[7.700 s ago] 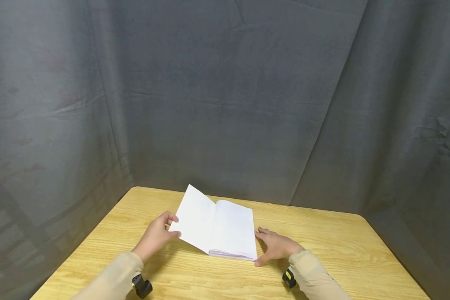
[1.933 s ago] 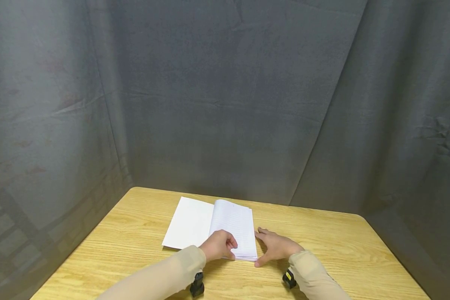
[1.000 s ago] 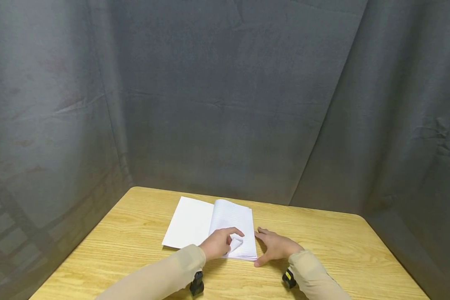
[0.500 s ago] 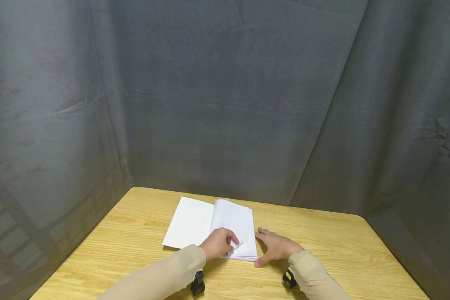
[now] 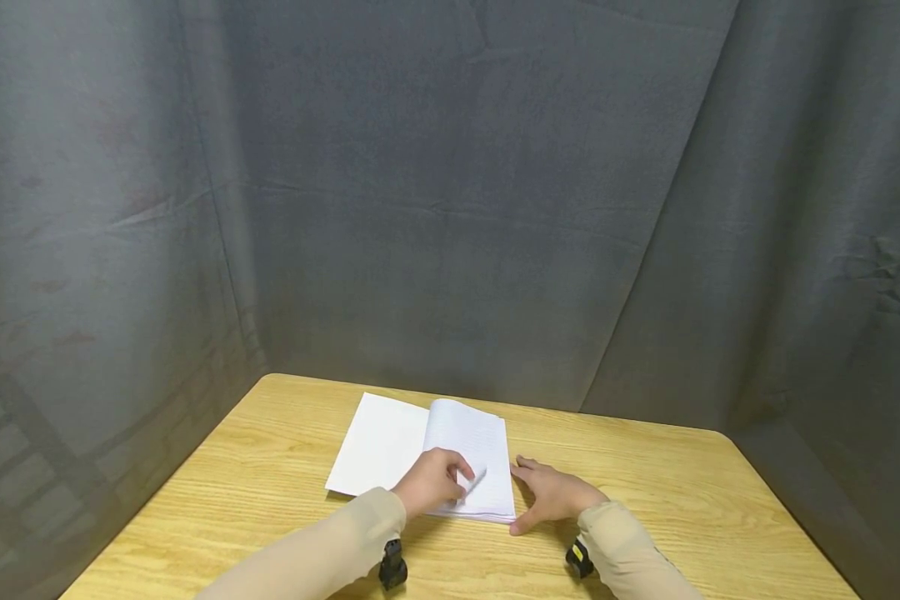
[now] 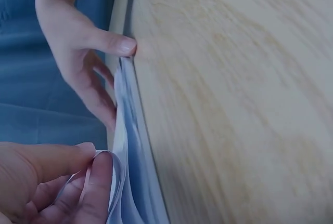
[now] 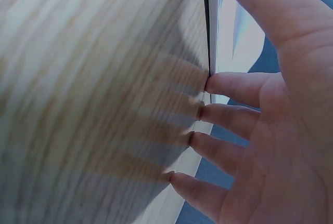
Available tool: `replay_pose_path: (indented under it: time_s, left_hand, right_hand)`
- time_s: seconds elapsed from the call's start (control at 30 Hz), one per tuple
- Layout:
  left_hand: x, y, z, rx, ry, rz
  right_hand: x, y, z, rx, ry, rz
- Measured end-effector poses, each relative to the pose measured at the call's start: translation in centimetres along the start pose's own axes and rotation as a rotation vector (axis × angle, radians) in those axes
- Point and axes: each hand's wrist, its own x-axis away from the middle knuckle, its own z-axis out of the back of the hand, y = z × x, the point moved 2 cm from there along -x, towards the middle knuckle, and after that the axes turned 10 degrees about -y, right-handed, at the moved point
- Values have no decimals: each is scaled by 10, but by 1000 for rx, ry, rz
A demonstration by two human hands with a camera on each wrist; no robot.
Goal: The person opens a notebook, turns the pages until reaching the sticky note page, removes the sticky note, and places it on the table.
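Note:
An open notebook with lined pages lies on the wooden table, its blank left side flat. My left hand reaches over the lower part of the right side and pinches a page there. In the left wrist view that page bends in a curl between thumb and index finger. At the notebook's right edge, my right hand rests with fingers spread. Its thumb sits by the near right corner, and the right wrist view has the fingertips down on the tabletop along the edge.
The light wood table extends on both sides of the notebook. Grey cloth curtains hang behind it and at both sides. A small black camera is strapped at the left wrist, another at the right.
Earlier my left hand held the raised left side, which now lies flat. That hand crossed to the right side, curled up a page and shifted slightly left and away. The right hand stayed put.

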Motion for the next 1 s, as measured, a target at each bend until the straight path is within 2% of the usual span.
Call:
replay_pose_path:
  time_s: [0.23,0.47,0.77,1.0]
  left_hand:
    - [6,3,12,78,50,-15]
    - [14,5,30,163,110,-39]
    - [34,6,58,190,198,-36]
    - [50,2,75,214,305,-16]
  right_hand:
    - [-1,2,0,0,2,6]
    - [0,1,0,-22,-2,10]
    - [1,-1,1,-49,-12,11]
    - [2,1,1,-53,-20,8]
